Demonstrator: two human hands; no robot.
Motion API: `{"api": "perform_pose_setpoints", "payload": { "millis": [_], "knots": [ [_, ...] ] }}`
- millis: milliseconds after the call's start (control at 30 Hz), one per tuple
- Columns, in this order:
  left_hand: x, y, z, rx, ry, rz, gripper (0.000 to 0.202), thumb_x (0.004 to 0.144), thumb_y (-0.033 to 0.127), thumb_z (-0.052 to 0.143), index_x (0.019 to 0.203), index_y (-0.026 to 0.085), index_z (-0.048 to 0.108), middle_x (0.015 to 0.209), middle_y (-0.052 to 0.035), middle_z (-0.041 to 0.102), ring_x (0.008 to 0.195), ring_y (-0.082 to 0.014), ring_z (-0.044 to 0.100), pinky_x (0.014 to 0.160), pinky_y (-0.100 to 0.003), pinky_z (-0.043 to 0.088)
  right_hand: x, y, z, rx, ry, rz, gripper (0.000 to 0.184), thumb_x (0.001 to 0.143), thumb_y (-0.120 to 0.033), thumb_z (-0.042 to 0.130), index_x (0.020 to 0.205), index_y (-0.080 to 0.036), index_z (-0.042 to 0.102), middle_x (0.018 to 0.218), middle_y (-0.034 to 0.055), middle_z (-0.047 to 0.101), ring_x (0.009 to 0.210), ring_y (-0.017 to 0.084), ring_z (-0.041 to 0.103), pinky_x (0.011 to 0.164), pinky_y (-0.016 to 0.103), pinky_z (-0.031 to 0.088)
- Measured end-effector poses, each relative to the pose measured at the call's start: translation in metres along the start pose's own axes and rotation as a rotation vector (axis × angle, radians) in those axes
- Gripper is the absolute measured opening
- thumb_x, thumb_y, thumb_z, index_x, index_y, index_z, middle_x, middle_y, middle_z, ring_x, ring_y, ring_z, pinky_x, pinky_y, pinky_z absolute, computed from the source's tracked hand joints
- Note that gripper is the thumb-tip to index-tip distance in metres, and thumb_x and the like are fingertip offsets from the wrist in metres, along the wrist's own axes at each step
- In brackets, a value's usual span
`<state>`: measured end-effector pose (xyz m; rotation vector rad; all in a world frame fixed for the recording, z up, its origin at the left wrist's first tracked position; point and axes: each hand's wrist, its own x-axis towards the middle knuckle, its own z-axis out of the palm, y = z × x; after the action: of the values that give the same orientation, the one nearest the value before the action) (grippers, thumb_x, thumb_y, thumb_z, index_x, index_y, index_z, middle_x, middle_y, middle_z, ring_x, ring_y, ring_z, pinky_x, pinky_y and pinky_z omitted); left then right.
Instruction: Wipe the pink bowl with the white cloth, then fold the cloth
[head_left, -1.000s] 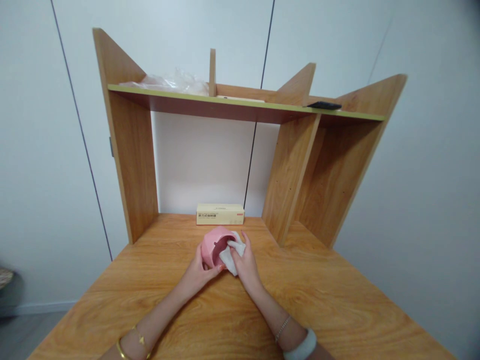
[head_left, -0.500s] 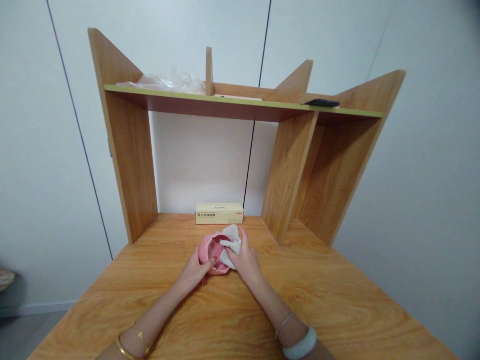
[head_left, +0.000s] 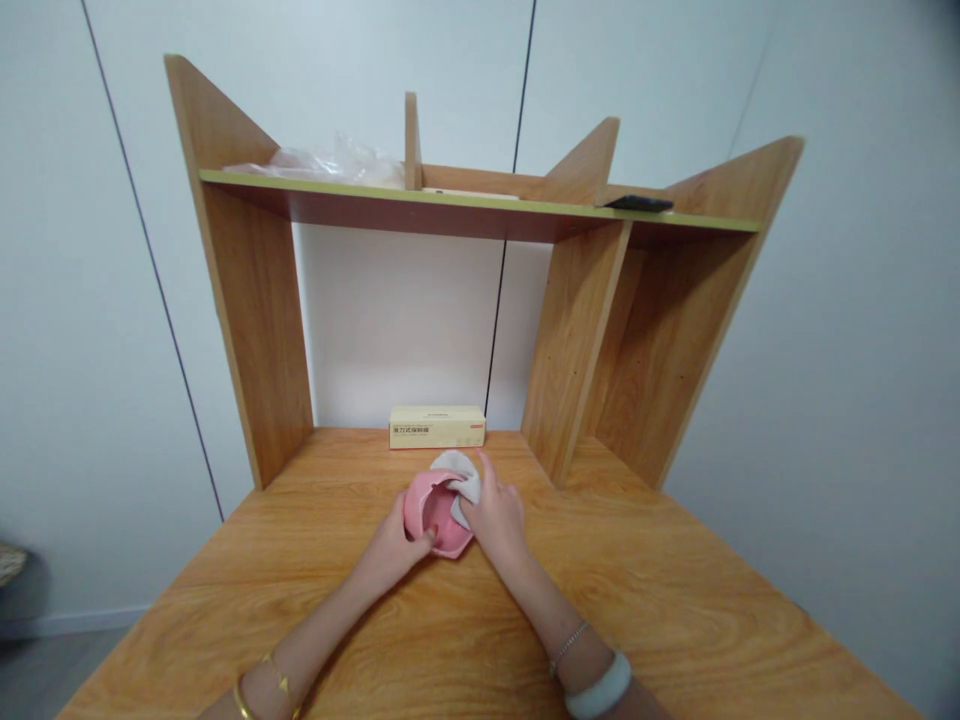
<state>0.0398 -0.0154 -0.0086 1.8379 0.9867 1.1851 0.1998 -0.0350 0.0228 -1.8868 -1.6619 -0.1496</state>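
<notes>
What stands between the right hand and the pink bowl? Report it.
Only the cloth, held in the right hand, visibly comes between it and the bowl, at the bowl's right side. Nothing visible separates the left hand from the bowl it holds.

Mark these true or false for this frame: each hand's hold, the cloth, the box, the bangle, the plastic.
1. The left hand grips the pink container. True.
2. The right hand holds a white cloth. True.
3. The cloth lies apart from the container. False: it is bunched at the container's opening.
4. The pale yellow box stands nearer the person than the container. False: it stands beyond it.
5. The white bangle is on the left arm. False: it is on the right.
6. Clear plastic lies on the shelf. True.
</notes>
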Motion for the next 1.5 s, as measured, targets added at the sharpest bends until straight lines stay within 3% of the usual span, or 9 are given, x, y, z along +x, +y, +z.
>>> {"api": "perform_pose_setpoints", "payload": {
  "millis": [133,367,467,600,733,900,1133,1367,1500],
  "knots": [
    [-0.001,0.007,-0.001,0.054,-0.007,0.016,0.055,0.063,0.018,0.057,0.116,0.014,0.045,0.105,-0.0098,0.061,0.094,-0.024,0.057,0.085,-0.037,0.044,0.002,0.001,0.0,-0.022,-0.091,0.12,0.062,0.077,-0.031,0.05,0.134,-0.02,0.028,0.089,0.0097,0.067,0.079,0.025,0.063,0.065,0.03,0.039],
    [-0.005,0.023,-0.015,0.198,0.016,-0.039,0.05,0.057,0.021,0.063,0.107,0.02,0.055,0.09,-0.0068,0.066,0.08,-0.0268,0.062,0.072,-0.035,0.047,-0.002,0.004,0.002,0.034,-0.048,-0.035,0.066,0.076,-0.029,0.052,0.136,-0.021,0.026,0.095,0.0086,0.066,0.085,0.023,0.062,0.071,0.029,0.04],
    [-0.006,0.023,-0.019,0.242,0.03,-0.048,0.055,0.062,0.032,0.064,0.114,0.018,0.052,0.096,-0.0093,0.065,0.086,-0.0295,0.061,0.077,-0.039,0.046,-0.004,0.003,0.006,0.096,-0.083,-0.009,0.063,0.077,-0.026,0.05,0.135,-0.021,0.027,0.096,0.0077,0.066,0.083,0.022,0.062,0.069,0.028,0.041],
    [-0.003,0.018,-0.016,0.078,0.055,-0.019,0.063,0.072,0.043,0.056,0.126,0.017,0.037,0.121,-0.0122,0.053,0.108,-0.0261,0.052,0.093,-0.039,0.039,-0.005,0.003,0.009,0.243,-0.039,0.057,0.061,0.077,-0.021,0.048,0.135,-0.019,0.029,0.095,0.0075,0.066,0.086,0.022,0.062,0.071,0.027,0.043],
    [-0.002,0.014,-0.007,-0.186,0.009,-0.048,0.078,0.071,0.047,0.058,0.131,0.016,0.021,0.127,-0.0146,0.045,0.11,-0.0228,0.051,0.091,-0.035,0.043,-0.005,0.004,0.017,0.475,0.059,0.121,0.06,0.078,-0.021,0.045,0.135,-0.019,0.027,0.097,0.0069,0.065,0.091,0.02,0.061,0.074,0.027,0.044],
    [-0.004,0.012,0.002,-0.228,0.029,-0.056,0.071,0.064,0.043,0.066,0.12,0.017,0.032,0.117,-0.0105,0.054,0.105,-0.0212,0.054,0.089,-0.034,0.044,-0.005,0.003,0.031,0.7,0.101,0.095,0.053,0.078,-0.023,0.043,0.13,-0.015,0.032,0.102,0.0077,0.064,0.091,0.017,0.06,0.075,0.026,0.046],
    [-0.005,0.014,0.0,-0.223,0.099,-0.054,0.059,0.064,0.036,0.064,0.114,0.016,0.039,0.106,-0.0095,0.06,0.091,-0.0206,0.06,0.08,-0.034,0.049,-0.005,-0.003,0.011,0.366,0.051,0.168,0.063,0.075,-0.029,0.053,0.132,-0.02,0.031,0.093,0.0073,0.066,0.08,0.021,0.062,0.067,0.028,0.044],
    [-0.006,0.014,-0.002,-0.081,0.114,-0.05,0.057,0.064,0.029,0.06,0.116,0.013,0.043,0.105,-0.0101,0.061,0.091,-0.0218,0.06,0.081,-0.034,0.049,-0.004,0.001,0.001,0.192,0.124,-0.007,0.063,0.075,-0.028,0.053,0.133,-0.021,0.029,0.095,0.0073,0.066,0.086,0.022,0.062,0.071,0.028,0.042],
    [-0.005,0.013,-0.005,0.003,0.123,-0.054,0.057,0.064,0.032,0.06,0.116,0.014,0.045,0.104,-0.01,0.062,0.091,-0.0227,0.06,0.081,-0.035,0.048,-0.002,0.002,0.007,0.109,-0.027,0.06,0.069,0.077,-0.036,0.052,0.136,-0.017,0.022,0.091,0.0104,0.067,0.08,0.025,0.063,0.065,0.03,0.042]
  ]
}}
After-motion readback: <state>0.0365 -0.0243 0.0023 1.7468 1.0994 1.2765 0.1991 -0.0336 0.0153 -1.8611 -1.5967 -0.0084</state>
